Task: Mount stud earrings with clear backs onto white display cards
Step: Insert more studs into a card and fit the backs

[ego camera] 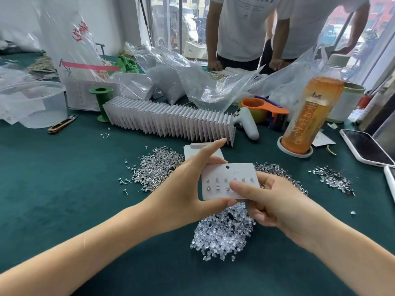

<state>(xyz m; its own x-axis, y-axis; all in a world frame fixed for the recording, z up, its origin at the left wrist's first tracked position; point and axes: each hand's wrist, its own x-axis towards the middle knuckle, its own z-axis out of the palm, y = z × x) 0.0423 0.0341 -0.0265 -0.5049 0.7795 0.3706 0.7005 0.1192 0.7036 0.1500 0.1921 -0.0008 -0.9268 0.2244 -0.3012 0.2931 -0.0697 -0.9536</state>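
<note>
Both hands hold one white card [229, 181] above the tabletop [64, 178]. Left hand [183, 189] pinches the card's left edge, thumb under the bottom edge, forefinger stretched up past the top. Right hand [271, 201] grips the right side, its thumb pressed on the face at the lower row; what the curled fingers behind are doing cannot be told. On the card, six studs show in the upper row and three in the lower, the rest of that row hidden by the thumb.

Nearer than the card lies one heap of clear backs [222, 233]. Left of the card is one heap of studs [156, 167], with loose ones scattered around it; a second heap [280, 176] peeks out behind the right hand, and a third, smaller heap [333, 180] lies well to the card's right. Just behind the card sits a short stack of blank cards [192, 150]. Beyond that runs one long row of filled cards [171, 118] standing on edge. Right of the row stands one orange bottle [310, 116]; farther right, one phone [365, 147]. Across the tabletop two people [241, 28] in white shirts lean in.
</note>
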